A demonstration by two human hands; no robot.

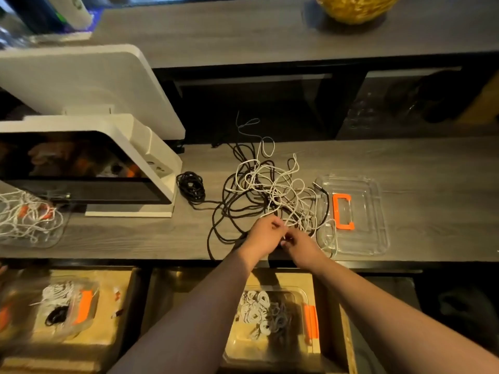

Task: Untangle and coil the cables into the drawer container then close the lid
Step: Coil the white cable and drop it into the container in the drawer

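Observation:
A tangle of white and black cables (266, 188) lies spread on the grey counter (135, 236). At its near edge my left hand (263, 234) and my right hand (299, 245) meet, both pinching white cable strands between fingertips. A coiled black cable (190, 184) sits apart to the left of the tangle. The clear lid with an orange handle (353, 214) lies flat on the counter to the right, with strands draped over its left edge. Below the counter, the open clear container (272, 319) in the drawer holds several coiled white and grey cables.
A white-framed screen (89, 163) stands at the left of the counter. A clear box of white cables (28, 217) sits at the far left edge. Another drawer (64, 306) at lower left holds a closed container with cables. A raised shelf runs behind.

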